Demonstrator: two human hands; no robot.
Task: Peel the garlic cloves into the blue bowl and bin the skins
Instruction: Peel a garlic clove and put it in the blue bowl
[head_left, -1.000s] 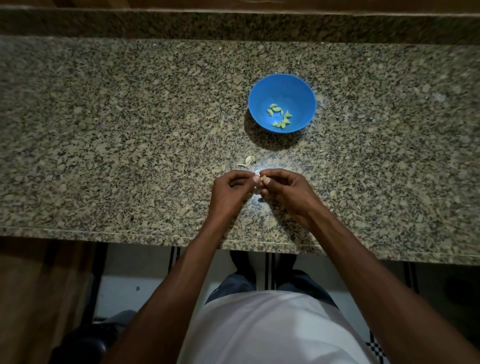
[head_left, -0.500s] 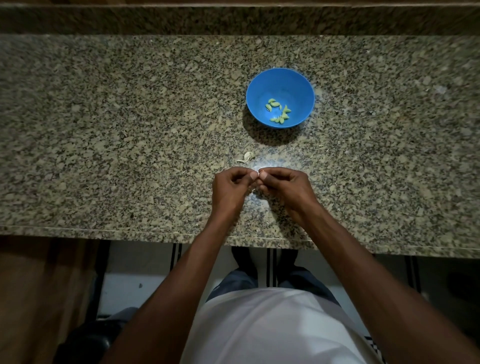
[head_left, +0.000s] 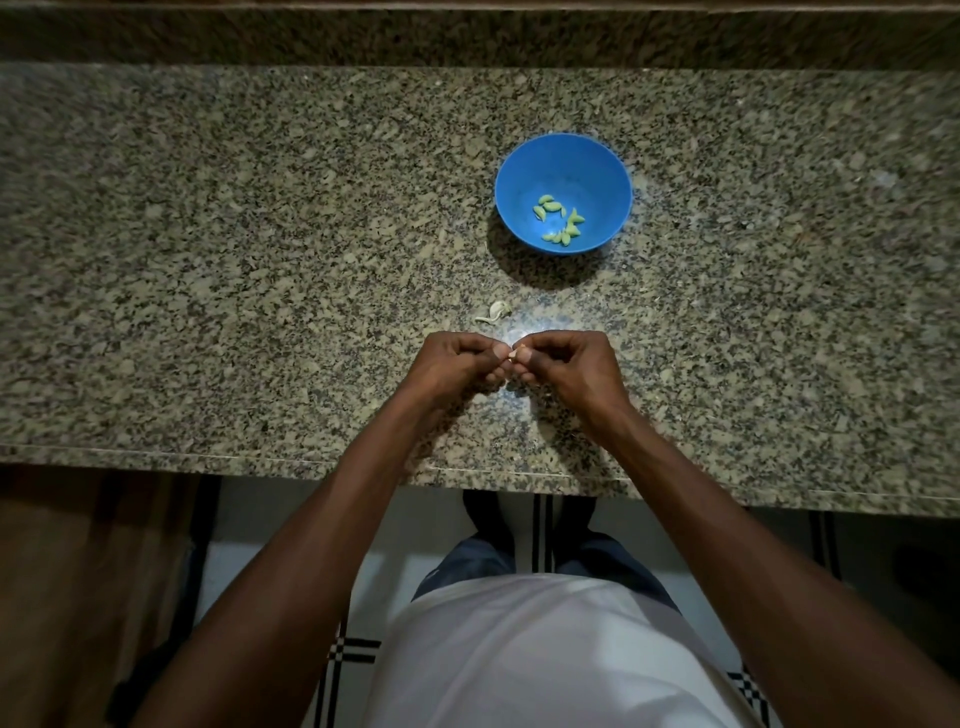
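Clearly a peeling step, judged from the head view: both hands meet over the counter (head_left: 208, 260), near its front edge. The left hand (head_left: 457, 361) and right hand (head_left: 569, 364) have curled fingers pinching one small clove (head_left: 514, 355) between their tips. Peeled cloves (head_left: 558, 221) lie in the bowl (head_left: 571, 161) further back; a skin scrap (head_left: 496, 312) lies just beyond the hands. Next likely: strip the skin, then reach forward to drop the clove in.

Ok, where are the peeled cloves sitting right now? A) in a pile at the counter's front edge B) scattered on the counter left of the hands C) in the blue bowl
C: the peeled cloves lie inside the blue bowl; only a scrap of skin lies on the counter.
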